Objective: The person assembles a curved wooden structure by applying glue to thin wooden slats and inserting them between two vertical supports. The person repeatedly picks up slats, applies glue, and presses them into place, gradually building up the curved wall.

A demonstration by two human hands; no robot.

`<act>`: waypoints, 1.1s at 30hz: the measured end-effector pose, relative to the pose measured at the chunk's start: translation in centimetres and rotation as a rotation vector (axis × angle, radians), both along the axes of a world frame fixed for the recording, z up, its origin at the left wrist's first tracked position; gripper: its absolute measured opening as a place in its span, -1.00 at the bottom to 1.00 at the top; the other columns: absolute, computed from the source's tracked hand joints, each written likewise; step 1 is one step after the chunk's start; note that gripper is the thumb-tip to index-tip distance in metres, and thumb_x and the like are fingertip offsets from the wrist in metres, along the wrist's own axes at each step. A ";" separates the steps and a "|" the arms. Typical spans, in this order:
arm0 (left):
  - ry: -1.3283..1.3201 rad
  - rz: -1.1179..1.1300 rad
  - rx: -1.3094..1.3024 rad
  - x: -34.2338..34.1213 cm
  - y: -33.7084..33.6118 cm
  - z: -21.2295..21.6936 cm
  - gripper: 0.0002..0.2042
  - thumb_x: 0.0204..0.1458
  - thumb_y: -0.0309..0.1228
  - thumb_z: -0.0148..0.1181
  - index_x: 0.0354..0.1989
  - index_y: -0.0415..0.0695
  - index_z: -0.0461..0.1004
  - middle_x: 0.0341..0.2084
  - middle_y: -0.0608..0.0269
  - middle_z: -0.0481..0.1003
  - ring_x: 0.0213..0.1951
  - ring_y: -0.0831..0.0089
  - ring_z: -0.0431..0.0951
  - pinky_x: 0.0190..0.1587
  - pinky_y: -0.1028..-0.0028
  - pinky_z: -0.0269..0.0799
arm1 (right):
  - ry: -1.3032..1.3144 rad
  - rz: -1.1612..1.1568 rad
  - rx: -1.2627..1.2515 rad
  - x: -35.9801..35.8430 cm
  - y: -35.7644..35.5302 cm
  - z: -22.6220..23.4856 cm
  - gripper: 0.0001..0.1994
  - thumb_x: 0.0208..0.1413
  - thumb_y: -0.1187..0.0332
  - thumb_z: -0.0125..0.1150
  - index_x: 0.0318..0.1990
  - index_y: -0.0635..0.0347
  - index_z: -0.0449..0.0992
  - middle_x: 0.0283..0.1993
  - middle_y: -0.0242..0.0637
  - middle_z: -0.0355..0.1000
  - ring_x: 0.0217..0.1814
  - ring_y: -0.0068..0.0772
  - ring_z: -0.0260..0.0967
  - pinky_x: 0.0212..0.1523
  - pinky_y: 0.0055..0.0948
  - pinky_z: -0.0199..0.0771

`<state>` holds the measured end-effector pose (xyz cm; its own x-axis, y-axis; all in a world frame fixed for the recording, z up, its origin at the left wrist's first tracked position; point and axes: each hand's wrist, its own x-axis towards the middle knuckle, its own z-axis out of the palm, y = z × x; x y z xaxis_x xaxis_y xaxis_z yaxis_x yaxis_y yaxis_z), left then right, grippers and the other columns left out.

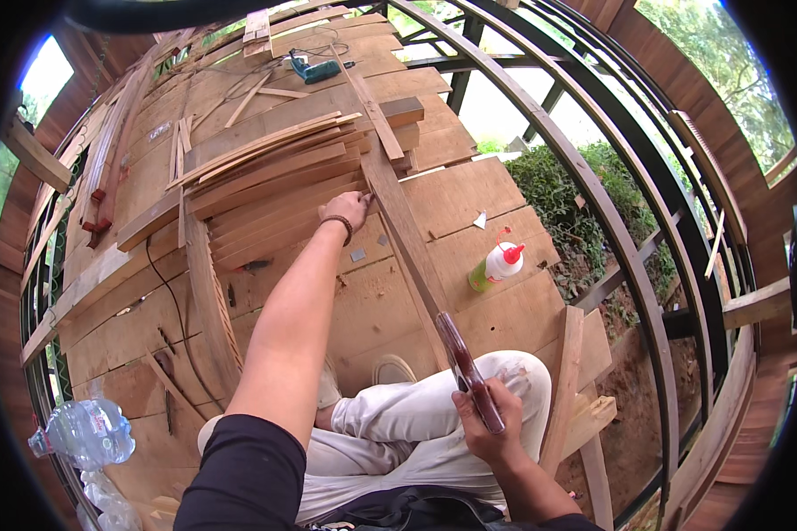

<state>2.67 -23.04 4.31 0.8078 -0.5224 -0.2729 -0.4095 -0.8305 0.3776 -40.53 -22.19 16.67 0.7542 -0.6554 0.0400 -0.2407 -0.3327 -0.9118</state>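
Note:
My left hand (pixel 349 209), with a bracelet on its wrist, reaches forward to the slat ends beside the right-hand rail (pixel 407 232). Its fingers are closed there; what they pinch, if anything, is hidden. Wooden slats (pixel 283 208) lie in a slanted row between this rail and the left rail (pixel 205 283), like a louvred frame. Over my knee, my right hand (pixel 491 414) is wrapped round a glossy dark reddish-brown wooden tool (pixel 459 347). Its far end meets the near end of the right rail, and its exact kind cannot be made out.
A white-and-green glue bottle (pixel 498 267) with a red cap stands right of the frame. Loose strips (pixel 266 152) lie across its far part. Farther off is a teal power drill (pixel 314 68). A large water bottle (pixel 84 434) lies at left. The plywood floor ends at right beside metal beams (pixel 607 208).

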 end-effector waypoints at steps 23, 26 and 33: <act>-0.041 -0.006 -0.074 0.6 0.1 -0.7 -0.48 0.35 0.13 -0.20 -0.01 0.04 0.61 0.02 0.08 0.61 0.14 0.07 0.56 0.13 -0.03 0.33 | 0.029 0.010 -0.047 0.3 1.3 0.2 -0.79 0.13 0.47 0.38 -0.45 0.24 0.43 -0.63 -0.22 0.39 -0.64 -0.39 0.36 -0.55 -0.36 0.36; -0.036 -0.014 -0.068 0.2 0.0 -0.7 -0.49 0.36 0.12 -0.20 0.02 0.05 0.61 0.04 0.09 0.61 0.14 0.07 0.56 0.14 -0.04 0.32 | 0.009 -0.034 -0.034 1.8 0.6 -1.1 -0.80 0.13 0.47 0.39 -0.44 0.25 0.44 -0.62 -0.22 0.40 -0.64 -0.40 0.36 -0.55 -0.37 0.36; -0.053 -0.007 -0.075 -0.1 0.3 -0.2 -0.54 0.35 0.06 -0.15 0.05 0.08 0.61 0.04 0.07 0.61 0.15 0.07 0.56 0.15 -0.04 0.34 | 0.041 -0.063 0.015 0.1 1.4 -0.1 -0.78 0.15 0.45 0.38 -0.45 0.22 0.43 -0.62 -0.36 0.39 -0.59 -0.60 0.28 -0.51 -0.44 0.29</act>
